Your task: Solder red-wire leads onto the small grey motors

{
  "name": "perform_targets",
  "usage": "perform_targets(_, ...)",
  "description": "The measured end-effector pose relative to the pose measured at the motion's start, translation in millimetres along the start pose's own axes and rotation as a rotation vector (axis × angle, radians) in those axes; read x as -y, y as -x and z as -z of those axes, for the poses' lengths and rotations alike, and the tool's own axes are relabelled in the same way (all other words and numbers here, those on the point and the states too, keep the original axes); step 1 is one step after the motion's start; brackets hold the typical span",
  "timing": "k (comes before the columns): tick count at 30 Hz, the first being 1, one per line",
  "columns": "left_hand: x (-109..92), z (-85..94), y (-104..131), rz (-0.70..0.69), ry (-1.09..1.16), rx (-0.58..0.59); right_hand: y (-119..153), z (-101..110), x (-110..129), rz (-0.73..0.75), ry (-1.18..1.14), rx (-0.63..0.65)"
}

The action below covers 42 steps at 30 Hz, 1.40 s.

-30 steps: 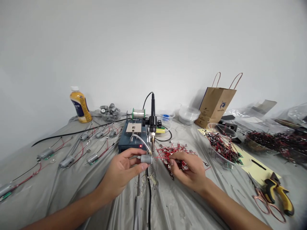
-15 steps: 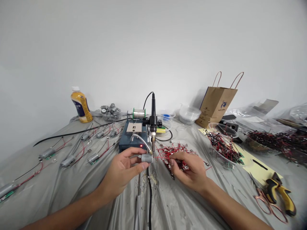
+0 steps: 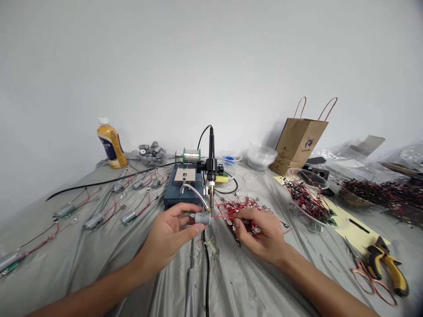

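Between thumb and fingers, my left hand (image 3: 178,229) holds a small grey cylindrical motor (image 3: 202,218) on its side. Pinched in my right hand (image 3: 259,231) is a thin red wire (image 3: 220,216), which reaches to the motor's right end. Just above that end is the tip of the soldering iron (image 3: 212,200), upright in its black clamp. A curved metal solder guide tube (image 3: 194,190) comes down from the blue soldering station (image 3: 172,193) close to the motor. Whether the tip touches the motor is too small to tell.
Red wires (image 3: 244,211) lie piled behind my right hand. Wired motors (image 3: 128,217) are spread at the left. At the right are a tub of wired boards (image 3: 310,207), scissors (image 3: 363,275), pliers (image 3: 385,264) and a paper bag (image 3: 299,143).
The red light on the soldering station's front has gone out. My hands, the motor and the wire hold almost the same place.
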State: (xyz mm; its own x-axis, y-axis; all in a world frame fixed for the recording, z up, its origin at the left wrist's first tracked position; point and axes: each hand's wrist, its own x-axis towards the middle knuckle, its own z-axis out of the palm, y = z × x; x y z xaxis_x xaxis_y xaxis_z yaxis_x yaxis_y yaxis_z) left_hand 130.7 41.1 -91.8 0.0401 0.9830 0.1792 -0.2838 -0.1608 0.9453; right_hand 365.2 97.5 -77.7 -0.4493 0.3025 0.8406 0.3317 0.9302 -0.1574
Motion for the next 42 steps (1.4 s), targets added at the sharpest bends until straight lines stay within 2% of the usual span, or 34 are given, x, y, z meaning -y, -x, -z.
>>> perform_targets(42, 0.3, -0.1, 1.5, 0.019, -0.012, -0.002, 2.8, 0.1, 0.0, -0.018, -0.011, 0.032)
